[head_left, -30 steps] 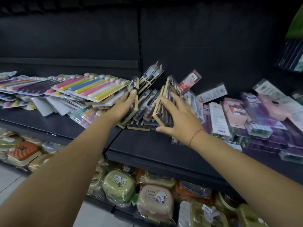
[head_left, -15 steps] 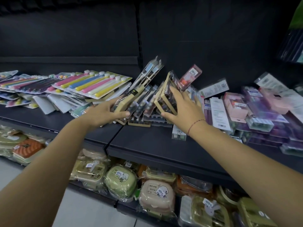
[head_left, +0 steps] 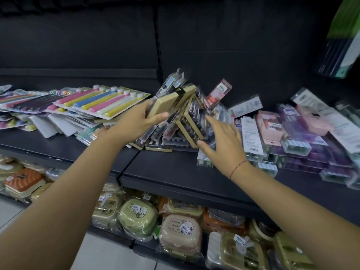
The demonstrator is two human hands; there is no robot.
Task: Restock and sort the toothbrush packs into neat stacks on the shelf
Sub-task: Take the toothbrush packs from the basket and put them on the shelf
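Up from the foot of the heap has come the left hand (head_left: pixel 134 121), which half a second ago lay low against the leaning packs (head_left: pixel 191 124). Its grip is now closed on a tan-edged pack (head_left: pixel 165 102), thumb across the face and fingers behind, and the pack is raised and tilted above the heap in the middle of the shelf (head_left: pixel 175 168). The right hand (head_left: pixel 222 141) has slid down and to the right. Its fingers are straight and flat against the side of the leaning packs, gripping nothing. To do this step well, that flat hand should probably brace the heap while the lifted pack is drawn clear, since the packs lean on one another and could slide forward off the edge. The pack would then be best laid flat, edges squared with others of its kind. Bright toothbrush cards (head_left: pixel 97 102) lie fanned to the left and purple and pink boxes (head_left: pixel 292 129) are jumbled to the right, so most of the sorting looks still ahead.
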